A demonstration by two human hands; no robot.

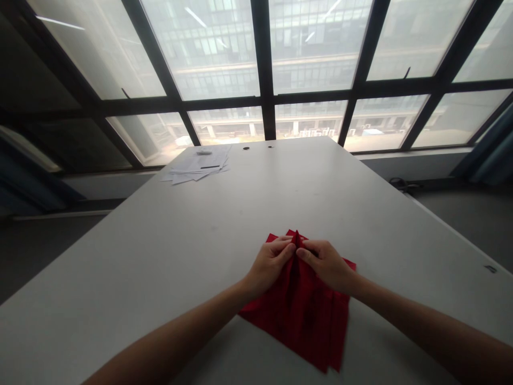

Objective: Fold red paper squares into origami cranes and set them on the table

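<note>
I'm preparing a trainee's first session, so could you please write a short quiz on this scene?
1. True or false: the left hand and right hand both grip the red cloth.
2. Where do the papers lie?
A) on the floor
B) at the far left of the table
C) under the cloth
3. Fill in: beyond the table are large, dark-framed ____.

Key: 1 true; 2 B; 3 windows.

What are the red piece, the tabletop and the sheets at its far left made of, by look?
Red piece: likely woven fabric, matte; it drapes in soft folds below the pinch of both hands.
Tabletop: white, smooth, low sheen; laminate or painted board, can't tell which.
Sheets: probably plain matte paper, thin, white, loosely fanned.
</note>
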